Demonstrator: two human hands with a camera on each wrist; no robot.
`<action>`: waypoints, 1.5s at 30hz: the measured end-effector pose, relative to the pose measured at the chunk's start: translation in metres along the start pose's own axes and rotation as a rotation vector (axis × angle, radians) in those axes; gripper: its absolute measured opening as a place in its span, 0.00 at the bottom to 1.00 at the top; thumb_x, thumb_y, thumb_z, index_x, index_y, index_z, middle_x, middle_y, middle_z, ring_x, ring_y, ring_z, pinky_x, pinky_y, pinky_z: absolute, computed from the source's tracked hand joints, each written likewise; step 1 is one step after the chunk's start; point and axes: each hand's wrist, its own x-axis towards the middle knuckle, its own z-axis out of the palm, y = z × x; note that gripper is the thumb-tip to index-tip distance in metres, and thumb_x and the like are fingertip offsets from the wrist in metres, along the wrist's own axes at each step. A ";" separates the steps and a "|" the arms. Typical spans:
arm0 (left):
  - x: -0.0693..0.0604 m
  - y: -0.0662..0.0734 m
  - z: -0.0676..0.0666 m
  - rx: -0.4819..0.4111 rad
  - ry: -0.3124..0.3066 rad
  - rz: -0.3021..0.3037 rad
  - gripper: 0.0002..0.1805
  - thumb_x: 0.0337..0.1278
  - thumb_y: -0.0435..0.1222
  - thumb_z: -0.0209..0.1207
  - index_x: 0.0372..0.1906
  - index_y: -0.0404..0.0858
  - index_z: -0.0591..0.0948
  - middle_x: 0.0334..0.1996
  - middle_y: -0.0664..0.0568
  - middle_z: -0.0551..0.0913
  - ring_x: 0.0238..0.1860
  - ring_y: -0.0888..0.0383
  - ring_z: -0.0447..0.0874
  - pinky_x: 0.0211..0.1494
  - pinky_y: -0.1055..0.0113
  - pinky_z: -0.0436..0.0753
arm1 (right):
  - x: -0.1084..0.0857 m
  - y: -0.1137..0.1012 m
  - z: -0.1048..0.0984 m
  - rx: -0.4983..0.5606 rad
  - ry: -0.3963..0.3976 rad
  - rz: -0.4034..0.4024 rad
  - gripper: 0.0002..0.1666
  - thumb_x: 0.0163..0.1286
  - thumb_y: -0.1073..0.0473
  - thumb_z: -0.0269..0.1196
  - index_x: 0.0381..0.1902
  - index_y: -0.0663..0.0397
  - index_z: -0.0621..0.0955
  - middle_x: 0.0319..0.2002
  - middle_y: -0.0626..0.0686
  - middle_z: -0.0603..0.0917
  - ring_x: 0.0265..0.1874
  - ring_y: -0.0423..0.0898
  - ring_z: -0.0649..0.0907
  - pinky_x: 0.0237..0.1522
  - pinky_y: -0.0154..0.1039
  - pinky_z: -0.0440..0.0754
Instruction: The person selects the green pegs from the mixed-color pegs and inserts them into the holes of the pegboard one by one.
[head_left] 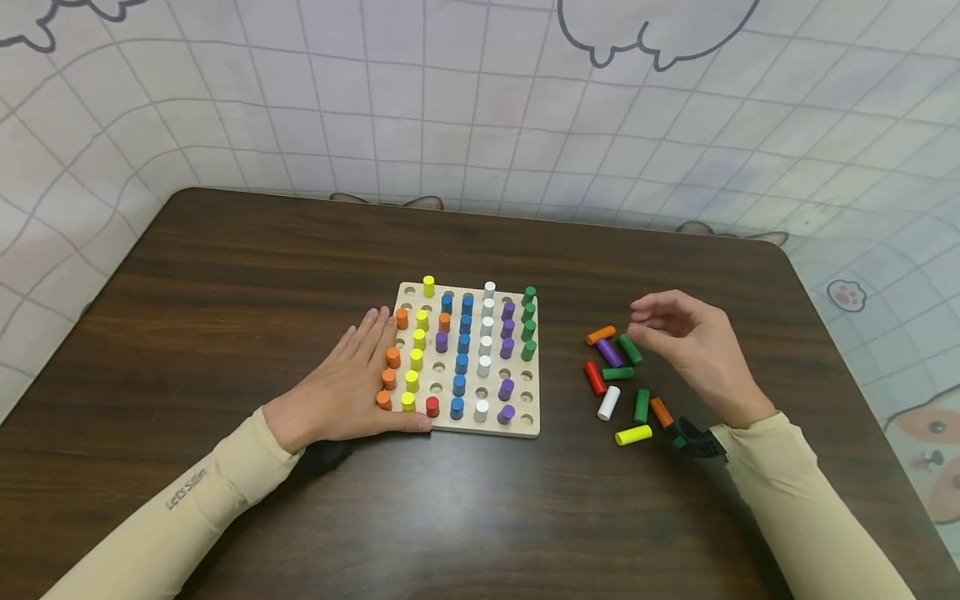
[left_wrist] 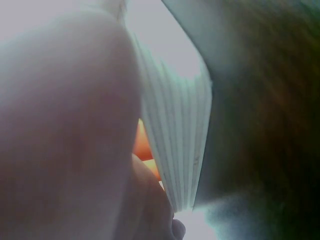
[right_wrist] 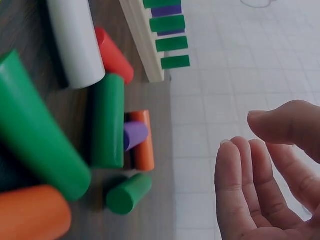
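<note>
Cream sleeves, two, entering from the lower corners, small dark lettering on the left one. Left hand: palm down, fingers straight and side by side against the left edge of a square wooden pegboard, thumb stretched along the near edge. Pegboard position: flat on a dark wood-grain tabletop, near the middle. Seated upright, by column from left to right: orange pegs, four visible; yellow pegs, six; mixed pegs, one each of blue, orange, purple and red; blue pegs, six; white pegs, six; purple pegs, five; green pegs, four. Right hand: raised just beside the loose pegs, fingers gently curved, clear gap between thumb and fingertips. Loose lot, on its side, right of the pegboard: three green, two orange, one purple, one red, one white, one yellow; further green piece partly hidden by a black strap at the right wrist. Backdrop: white, grid-lined, with cartoon outlines.
</note>
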 end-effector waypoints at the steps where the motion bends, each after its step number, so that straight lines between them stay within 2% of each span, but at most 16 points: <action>1: 0.000 0.000 0.000 0.000 -0.001 -0.001 0.78 0.42 0.78 0.61 0.84 0.37 0.37 0.86 0.44 0.32 0.87 0.41 0.32 0.88 0.40 0.43 | 0.000 0.001 -0.001 0.000 0.001 0.007 0.21 0.70 0.52 0.70 0.58 0.52 0.82 0.48 0.42 0.85 0.45 0.36 0.86 0.46 0.26 0.85; 13: -0.001 -0.001 0.000 -0.010 -0.001 -0.007 0.78 0.42 0.78 0.61 0.84 0.37 0.35 0.86 0.44 0.32 0.87 0.41 0.31 0.87 0.39 0.42 | 0.002 0.013 -0.008 -0.024 -0.030 0.036 0.24 0.70 0.50 0.70 0.59 0.55 0.82 0.47 0.41 0.86 0.43 0.34 0.87 0.45 0.26 0.85; 20: -0.002 -0.002 0.000 -0.014 -0.006 -0.008 0.78 0.43 0.77 0.62 0.84 0.37 0.35 0.86 0.44 0.31 0.87 0.41 0.31 0.87 0.39 0.42 | 0.003 0.022 -0.011 -0.057 -0.081 0.041 0.25 0.70 0.51 0.71 0.60 0.55 0.81 0.51 0.47 0.86 0.43 0.33 0.86 0.45 0.25 0.85; 33: -0.002 0.000 -0.001 -0.010 -0.005 -0.012 0.78 0.43 0.77 0.62 0.84 0.37 0.35 0.86 0.44 0.32 0.87 0.42 0.31 0.87 0.39 0.42 | 0.008 0.031 -0.013 -0.145 -0.175 0.113 0.24 0.70 0.50 0.71 0.61 0.48 0.81 0.55 0.56 0.87 0.43 0.31 0.86 0.47 0.23 0.84; 45: -0.001 0.001 -0.002 -0.014 -0.013 -0.010 0.78 0.43 0.77 0.63 0.84 0.37 0.35 0.86 0.44 0.32 0.87 0.41 0.31 0.87 0.38 0.42 | 0.010 0.042 -0.008 -0.177 -0.222 0.122 0.24 0.71 0.52 0.70 0.62 0.49 0.81 0.57 0.57 0.86 0.43 0.30 0.85 0.46 0.22 0.83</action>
